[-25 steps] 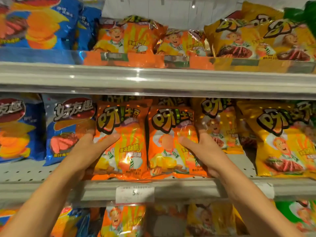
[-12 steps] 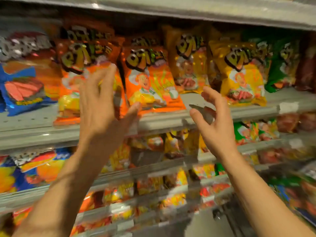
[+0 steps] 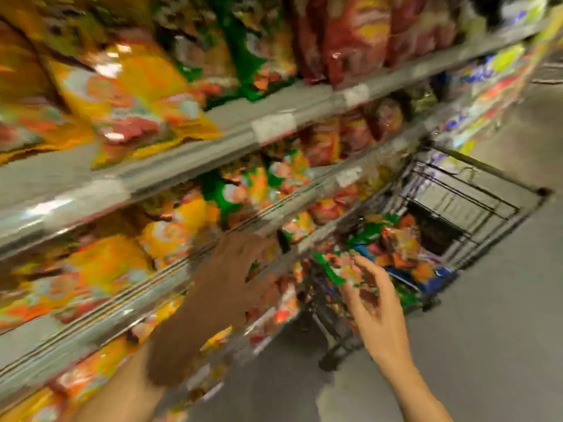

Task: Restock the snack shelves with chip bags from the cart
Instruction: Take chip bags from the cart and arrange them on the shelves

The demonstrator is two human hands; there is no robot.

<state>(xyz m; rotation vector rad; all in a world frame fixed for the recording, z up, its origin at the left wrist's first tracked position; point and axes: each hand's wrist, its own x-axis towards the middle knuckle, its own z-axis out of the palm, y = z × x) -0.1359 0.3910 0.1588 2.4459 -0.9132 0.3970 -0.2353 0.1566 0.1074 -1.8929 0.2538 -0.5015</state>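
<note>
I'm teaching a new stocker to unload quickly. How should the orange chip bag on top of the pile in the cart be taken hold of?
Probably by its upper edge, coming from above. The orange chip bag lies on top of the heap in the wire cart, whose walls block the sides. The right hand is open beside the cart, nearer than the left hand. Blur hides the bag's seams.

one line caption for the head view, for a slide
Blurred head view: both empty hands, left hand and right hand, reach toward the cart of chip bags beside the shelves.
</note>
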